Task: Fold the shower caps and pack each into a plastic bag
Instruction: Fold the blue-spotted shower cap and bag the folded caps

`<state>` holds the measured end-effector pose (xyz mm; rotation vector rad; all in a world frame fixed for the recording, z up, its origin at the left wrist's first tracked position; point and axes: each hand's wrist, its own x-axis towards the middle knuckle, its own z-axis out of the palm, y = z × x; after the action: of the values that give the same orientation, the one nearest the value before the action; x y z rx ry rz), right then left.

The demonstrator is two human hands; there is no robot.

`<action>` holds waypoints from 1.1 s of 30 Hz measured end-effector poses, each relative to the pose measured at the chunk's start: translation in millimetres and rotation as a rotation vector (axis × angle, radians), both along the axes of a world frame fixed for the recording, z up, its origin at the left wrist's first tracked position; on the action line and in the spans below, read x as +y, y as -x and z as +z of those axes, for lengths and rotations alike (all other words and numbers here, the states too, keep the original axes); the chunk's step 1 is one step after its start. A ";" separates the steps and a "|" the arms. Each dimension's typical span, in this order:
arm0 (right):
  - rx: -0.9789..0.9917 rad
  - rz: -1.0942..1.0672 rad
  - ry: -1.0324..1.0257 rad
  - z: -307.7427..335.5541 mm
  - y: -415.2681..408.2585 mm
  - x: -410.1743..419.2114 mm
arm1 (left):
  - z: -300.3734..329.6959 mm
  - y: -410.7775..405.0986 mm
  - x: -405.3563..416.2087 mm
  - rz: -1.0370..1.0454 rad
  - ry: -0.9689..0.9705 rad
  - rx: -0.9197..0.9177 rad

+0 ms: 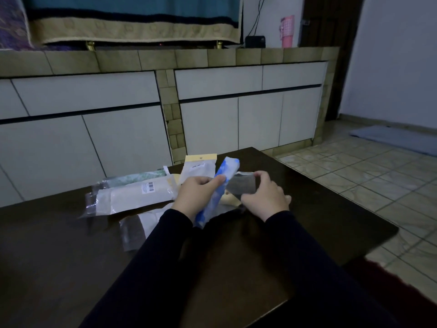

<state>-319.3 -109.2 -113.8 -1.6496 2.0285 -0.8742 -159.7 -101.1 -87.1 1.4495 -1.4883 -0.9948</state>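
Blue-and-white folded shower cap [218, 190] held above the dark tabletop [71, 256], tilted, beside a clear plastic bag [242, 185].

The left hand [196, 194] has its fingers curled round the rolled cap near its middle; the right hand [266, 197] pinches the bag's edge just beside it. Behind lie two packed bags [132, 194], one white, one greenish, and a yellow-topped packet [199, 165]. Another clear bag [134, 229] lies nearer.

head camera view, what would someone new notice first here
The blue and white folded shower cap, gripped upright by the left hand at the middle of the dark table. Beside it, the right hand holds a clear plastic bag. To the left lie packed bags in a loose pile.
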 end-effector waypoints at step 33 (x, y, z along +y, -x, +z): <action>-0.355 0.627 0.299 -8.3 29.2 19.7 | 6.9 -3.3 20.2 -0.284 0.060 -0.551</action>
<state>-348.5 -89.5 -122.2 -1.9479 1.0829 -1.1516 -156.4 -80.9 -80.2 1.5734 -2.1481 -0.7293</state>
